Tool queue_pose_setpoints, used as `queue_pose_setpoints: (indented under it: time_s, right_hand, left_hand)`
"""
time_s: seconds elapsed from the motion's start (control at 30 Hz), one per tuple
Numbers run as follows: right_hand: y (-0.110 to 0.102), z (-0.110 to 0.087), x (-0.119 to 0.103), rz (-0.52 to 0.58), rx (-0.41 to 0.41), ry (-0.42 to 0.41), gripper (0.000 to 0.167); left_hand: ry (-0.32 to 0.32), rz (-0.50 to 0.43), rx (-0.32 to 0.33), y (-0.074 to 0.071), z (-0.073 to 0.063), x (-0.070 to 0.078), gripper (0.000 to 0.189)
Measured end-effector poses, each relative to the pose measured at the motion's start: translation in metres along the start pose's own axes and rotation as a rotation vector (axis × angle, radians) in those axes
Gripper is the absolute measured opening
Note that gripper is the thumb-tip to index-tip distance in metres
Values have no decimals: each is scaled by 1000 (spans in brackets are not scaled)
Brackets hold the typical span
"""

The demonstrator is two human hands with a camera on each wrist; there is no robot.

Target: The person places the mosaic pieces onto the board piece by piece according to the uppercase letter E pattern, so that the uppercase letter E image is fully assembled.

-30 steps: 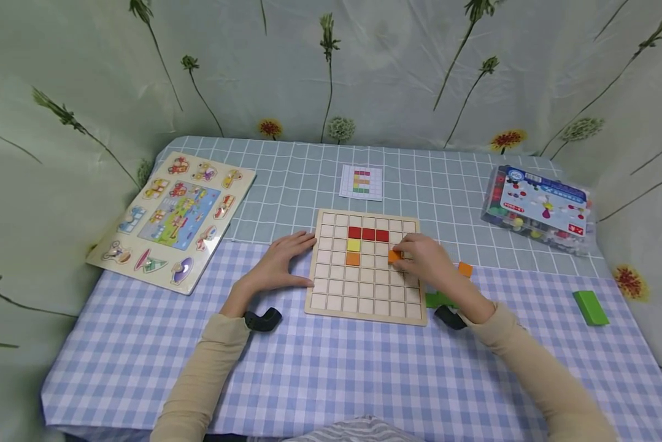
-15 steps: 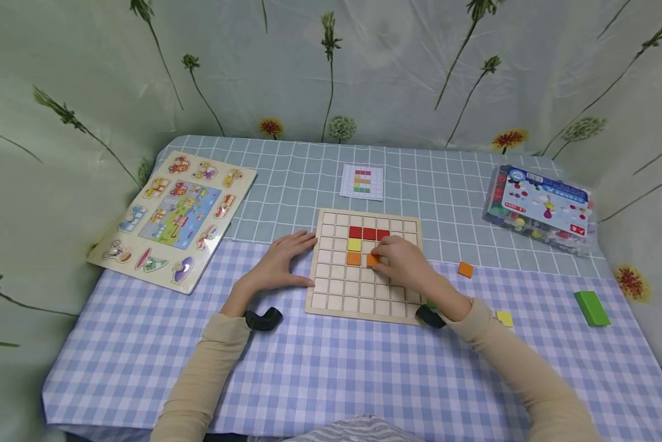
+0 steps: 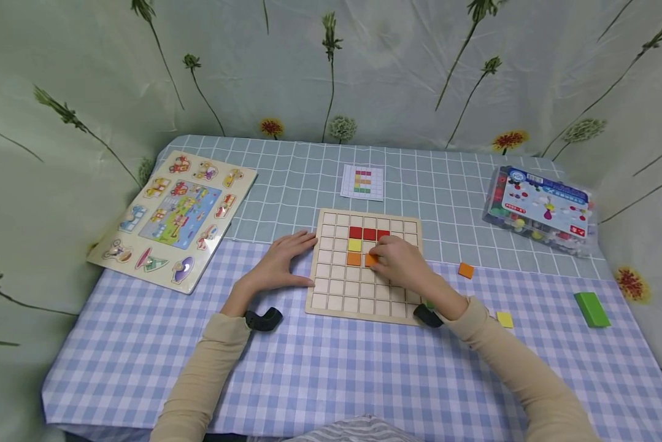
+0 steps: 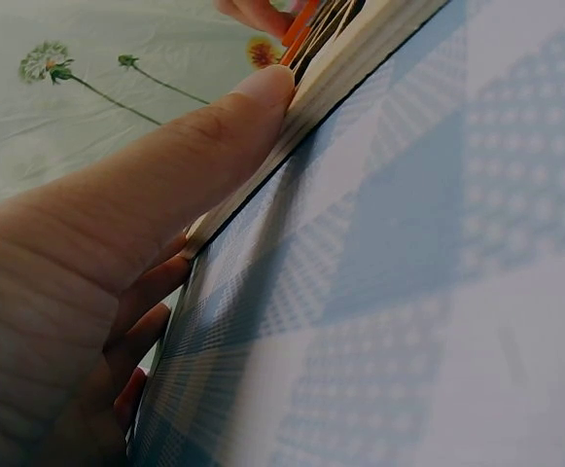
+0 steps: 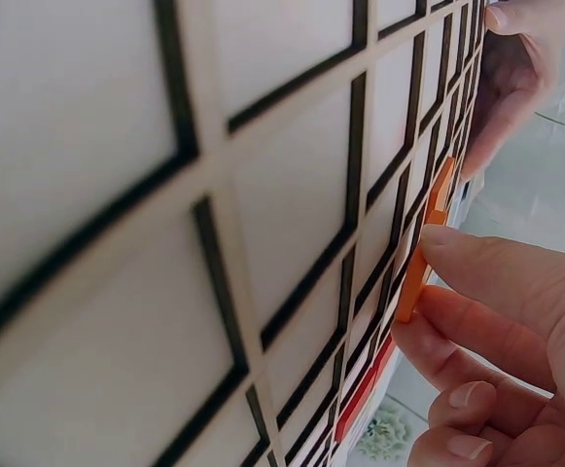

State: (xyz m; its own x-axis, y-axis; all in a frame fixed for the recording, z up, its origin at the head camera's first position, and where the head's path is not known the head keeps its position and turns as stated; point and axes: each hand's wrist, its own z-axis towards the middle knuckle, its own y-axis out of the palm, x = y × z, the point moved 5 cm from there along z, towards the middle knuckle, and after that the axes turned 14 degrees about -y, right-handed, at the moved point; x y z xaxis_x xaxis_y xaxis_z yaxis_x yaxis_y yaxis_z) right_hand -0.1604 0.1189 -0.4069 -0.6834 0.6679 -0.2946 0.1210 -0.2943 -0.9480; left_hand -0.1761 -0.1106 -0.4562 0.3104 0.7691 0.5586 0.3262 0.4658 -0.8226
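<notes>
A wooden grid board lies in the middle of the table. Three red tiles form a row on it, with a yellow tile and an orange tile stacked in a column below the leftmost. My right hand pinches another orange tile between thumb and fingers, right of the placed orange one and at the board's surface. Along the board's left edge my left hand rests, fingers and thumb extended; in the left wrist view its thumb touches the board's side.
A printed pattern card lies behind the board. To the right are a loose orange tile, a yellow tile, a green block and a plastic box. A picture puzzle lies left. Something green is partly hidden under my right wrist.
My right hand has carried the orange tile leftward across the board, from the right columns to beside the placed orange tile. The left hand has stayed at the board's edge.
</notes>
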Motion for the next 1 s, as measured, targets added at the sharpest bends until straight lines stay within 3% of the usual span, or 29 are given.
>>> queue_pose_setpoints:
  time_s: [0.5, 0.7, 1.0]
  right_hand:
    - [6, 6, -1, -28, -38, -13, 17]
    - [-1, 0, 1, -29, 4, -21, 14]
    - [-8, -23, 17, -14, 15, 93, 21]
  left_hand:
    - [3, 3, 2, 0, 0, 1, 92]
    - [-6, 3, -4, 0, 0, 1, 92]
    - [-12, 4, -4, 0, 0, 2, 92]
